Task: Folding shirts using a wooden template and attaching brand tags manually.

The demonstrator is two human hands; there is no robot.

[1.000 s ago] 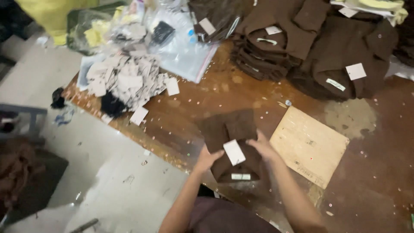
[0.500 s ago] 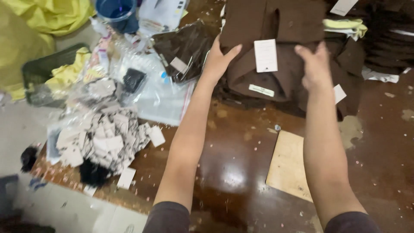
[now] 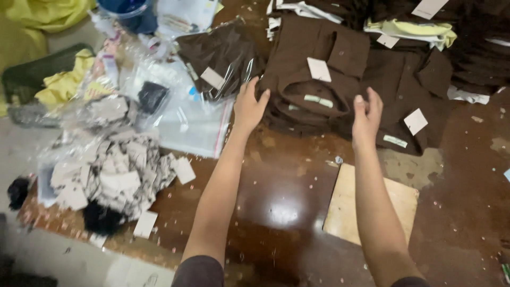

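Here my left hand point(image 3: 249, 106) rests its spread fingers against the left edge of the folded brown shirt point(image 3: 313, 79) topping the near stack, while my right hand point(image 3: 366, 114) hovers at its right edge, fingers loosely curled and gripping nothing. The shirt sits square on the pile, white tag point(image 3: 319, 69) up, beside a second brown stack point(image 3: 409, 90). As I judge it, a sideways nudge could skew the fold or slide the pile toward the plastic bags point(image 3: 196, 122); the stack's far edge seems uneven, though it's dim.
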